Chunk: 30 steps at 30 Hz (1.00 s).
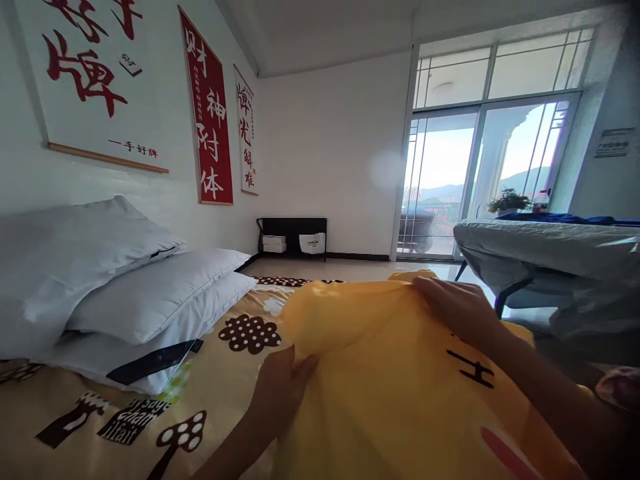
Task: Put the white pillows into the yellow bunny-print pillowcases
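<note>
A large yellow cloth (370, 373) with black marks and a red patch hangs in front of me over the bed. My left hand (285, 383) is closed on its left side, thumb and fingers pinching the fabric. Higher up and to the right, my right hand (453, 303) grips the upper edge, with its fingertips partly hidden by the folds. Whether the cloth is a pillowcase or another cover, I cannot tell. Beneath it lies a beige patterned bedsheet (220, 393) with brown dotted shapes.
White pillows (150, 300) are stacked on the bed at the left, against the wall. A low black shelf (293, 227) stands in the far corner. To the right is a table draped in a pale plastic cover (540, 250), before sliding glass doors (440, 180). Hanging scrolls (213, 133) line the left wall.
</note>
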Tool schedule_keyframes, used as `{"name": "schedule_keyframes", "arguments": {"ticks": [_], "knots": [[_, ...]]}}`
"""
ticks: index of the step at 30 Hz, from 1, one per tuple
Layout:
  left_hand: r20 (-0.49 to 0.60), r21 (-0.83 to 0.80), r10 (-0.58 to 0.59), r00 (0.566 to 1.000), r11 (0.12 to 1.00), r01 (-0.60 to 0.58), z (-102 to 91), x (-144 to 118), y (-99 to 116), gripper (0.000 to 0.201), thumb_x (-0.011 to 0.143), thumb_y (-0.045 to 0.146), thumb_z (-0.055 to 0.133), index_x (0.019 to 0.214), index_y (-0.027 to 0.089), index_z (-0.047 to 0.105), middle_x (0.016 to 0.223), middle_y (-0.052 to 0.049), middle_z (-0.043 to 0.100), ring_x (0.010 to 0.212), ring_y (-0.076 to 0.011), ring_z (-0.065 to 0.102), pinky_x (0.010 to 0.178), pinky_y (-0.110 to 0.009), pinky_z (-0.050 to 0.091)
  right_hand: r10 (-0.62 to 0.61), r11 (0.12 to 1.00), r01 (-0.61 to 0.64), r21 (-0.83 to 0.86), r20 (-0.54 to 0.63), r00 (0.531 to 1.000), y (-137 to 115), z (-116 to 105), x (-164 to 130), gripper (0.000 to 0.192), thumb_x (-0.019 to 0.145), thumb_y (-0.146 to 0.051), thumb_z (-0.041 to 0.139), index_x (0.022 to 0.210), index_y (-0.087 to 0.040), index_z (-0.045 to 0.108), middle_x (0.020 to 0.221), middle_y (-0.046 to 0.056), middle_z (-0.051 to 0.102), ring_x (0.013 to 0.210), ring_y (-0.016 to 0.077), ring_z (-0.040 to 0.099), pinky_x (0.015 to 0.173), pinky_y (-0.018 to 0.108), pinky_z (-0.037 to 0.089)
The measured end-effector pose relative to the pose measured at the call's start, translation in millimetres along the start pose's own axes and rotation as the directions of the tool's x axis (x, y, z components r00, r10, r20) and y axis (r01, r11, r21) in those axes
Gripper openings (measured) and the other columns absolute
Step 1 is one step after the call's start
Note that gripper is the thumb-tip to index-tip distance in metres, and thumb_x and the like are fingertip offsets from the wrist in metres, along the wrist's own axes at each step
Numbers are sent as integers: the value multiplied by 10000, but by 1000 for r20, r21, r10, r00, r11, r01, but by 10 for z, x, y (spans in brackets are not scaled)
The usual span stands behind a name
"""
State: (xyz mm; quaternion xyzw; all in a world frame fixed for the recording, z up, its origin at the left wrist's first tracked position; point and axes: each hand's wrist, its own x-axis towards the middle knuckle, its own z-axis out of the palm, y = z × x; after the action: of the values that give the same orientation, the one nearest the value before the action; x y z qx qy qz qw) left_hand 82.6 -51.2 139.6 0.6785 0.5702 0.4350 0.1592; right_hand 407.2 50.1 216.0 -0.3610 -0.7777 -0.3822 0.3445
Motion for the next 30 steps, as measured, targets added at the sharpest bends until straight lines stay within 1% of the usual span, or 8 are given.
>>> {"name": "schedule_keyframes", "arguments": {"ticks": [2,4,6,10,13,18,24,30], "knots": [[-58,14,64,996,998,-63,-75,58,-44,372,874,464,441,658,193,577,644,-32,624,628,-179,547,581,-264,299,94,996,-94,6,35,995,8,48,-103,313,917,-230,305,940,-227,617,747,47,674,673,183,613,611,282,383],[-105,69,64,992,996,-57,-93,121,-177,381,872,453,444,624,190,563,624,-34,619,617,-177,549,575,-262,295,129,989,-143,44,233,964,-96,203,-301,318,900,-210,306,927,-220,622,775,67,686,690,191,620,614,287,394],[-96,148,1,995,989,13,-42,161,-405,359,869,437,453,649,185,582,654,-52,643,636,-188,571,580,-263,301,50,986,-116,123,445,894,-289,408,-515,269,851,-176,369,915,-234,623,829,56,712,712,187,637,612,276,402],[-46,314,-163,986,934,169,59,136,-898,285,903,378,404,811,193,600,754,-56,676,699,-204,623,588,-260,342,-33,968,-123,217,599,800,-658,731,-649,223,868,-167,391,893,-243,599,798,15,716,706,167,649,604,259,383],[-172,368,13,985,928,52,-12,114,-1058,291,915,401,410,1046,193,566,938,-68,676,860,-215,634,704,-296,438,-14,963,-160,215,638,770,-758,847,-510,206,903,-205,381,848,-236,577,808,15,715,705,167,648,569,257,334],[-77,506,474,877,776,-375,-40,259,-991,355,935,345,431,1240,199,543,1194,-106,623,1123,-240,552,943,-386,425,19,964,-187,187,656,755,-766,931,-441,218,940,-259,358,889,-225,567,835,34,716,702,181,646,570,262,290],[-58,321,374,926,885,-338,165,432,-791,288,955,295,378,867,181,628,890,-64,635,873,-197,570,804,-349,462,-4,954,-197,228,662,749,-757,797,-435,163,919,-251,398,902,-236,559,809,14,691,679,166,608,577,259,310],[-103,228,360,927,916,-330,89,431,-561,299,951,292,384,724,189,550,788,-41,578,794,-176,521,738,-315,413,-40,871,-224,437,518,854,-877,390,-166,355,925,-447,441,1159,-235,602,1158,111,605,1088,250,528,938,394,381]]}}
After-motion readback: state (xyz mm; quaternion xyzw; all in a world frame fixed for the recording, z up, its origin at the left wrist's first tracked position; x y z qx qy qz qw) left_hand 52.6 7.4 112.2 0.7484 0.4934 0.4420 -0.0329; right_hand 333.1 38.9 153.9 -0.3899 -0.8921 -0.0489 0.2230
